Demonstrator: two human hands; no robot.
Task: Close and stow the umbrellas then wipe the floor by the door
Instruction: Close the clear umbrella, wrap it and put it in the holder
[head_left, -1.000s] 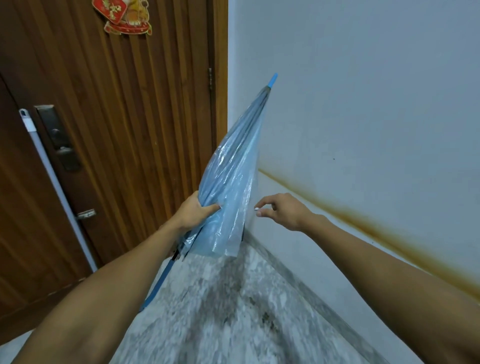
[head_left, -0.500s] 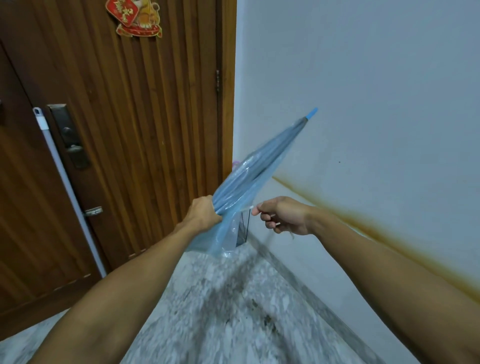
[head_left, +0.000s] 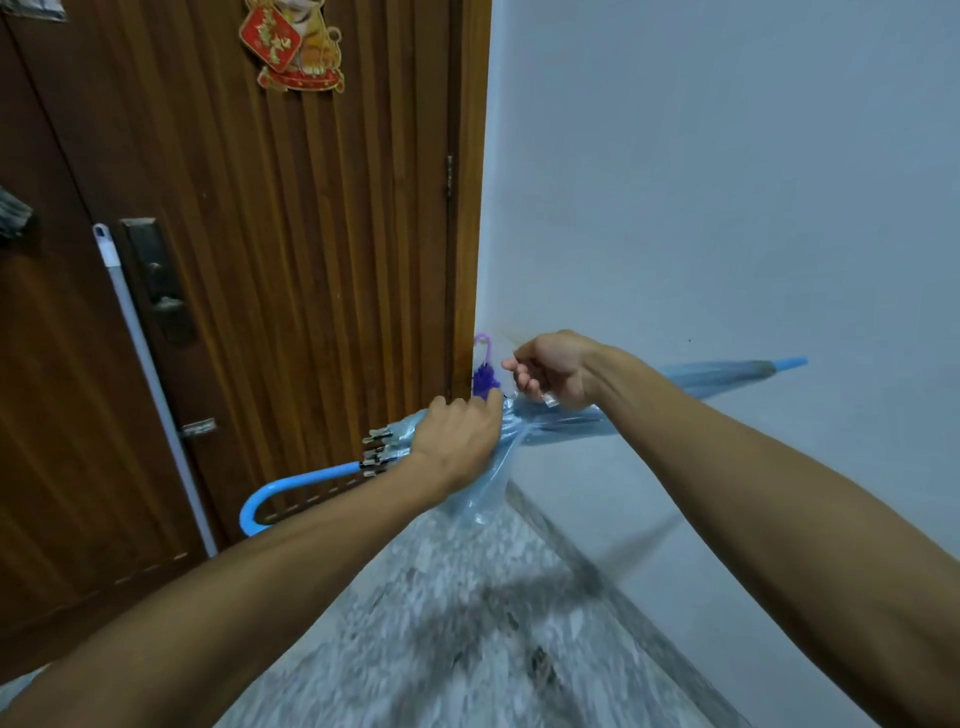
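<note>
Blue umbrella (head_left: 566, 415) held level near door corner, left hand (head_left: 457, 441) clamped round gathered canopy, right hand (head_left: 556, 371) pinching what looks like its tie strap: wrap strap snug, folds flat, before fastening.

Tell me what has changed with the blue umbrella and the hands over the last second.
The blue umbrella has swung from tip-up to nearly level, tip pointing right along the wall; its curved handle is now in view. The right hand, free a second ago, now pinches something at the canopy, possibly the strap. The left hand still grips the bunched canopy. The door stays shut.
</note>
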